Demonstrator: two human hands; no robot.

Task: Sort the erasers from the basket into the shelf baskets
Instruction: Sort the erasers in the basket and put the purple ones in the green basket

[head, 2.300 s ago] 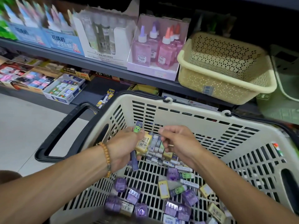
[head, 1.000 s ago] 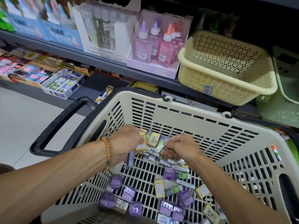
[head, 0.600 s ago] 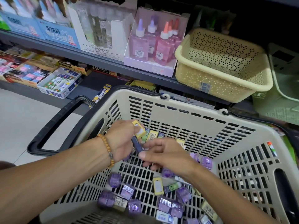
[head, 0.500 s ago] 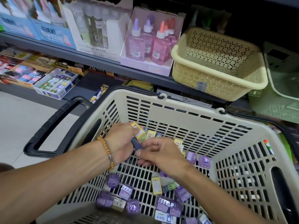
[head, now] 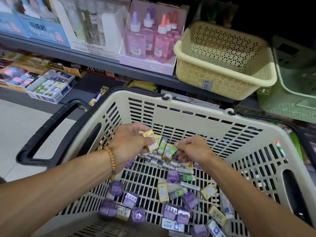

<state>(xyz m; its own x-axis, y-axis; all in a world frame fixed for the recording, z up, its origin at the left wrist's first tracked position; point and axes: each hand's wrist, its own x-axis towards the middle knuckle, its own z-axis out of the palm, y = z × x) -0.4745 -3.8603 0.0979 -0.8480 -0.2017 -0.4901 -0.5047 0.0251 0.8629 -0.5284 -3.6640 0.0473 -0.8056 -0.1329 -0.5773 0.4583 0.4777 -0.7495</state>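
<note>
Picking step. Left hand [head: 131, 142] grips yellow erasers [head: 151, 140]; right hand [head: 191, 149] pinches green eraser [head: 170, 150] over shopping basket [head: 179, 108] (many erasers left inside). Next: carry handful up to yellow shelf basket [head: 222, 77].

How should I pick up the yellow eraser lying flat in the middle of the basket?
Come straight down on the yellow eraser and pinch its two long sides. It lies flat, label up, on the shopping basket floor, with open grid beside both long edges, so fingers should fit there.

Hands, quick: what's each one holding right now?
Left hand: grips a yellow boxed eraser.
Right hand: pinches a white-and-green wrapped eraser.
</note>
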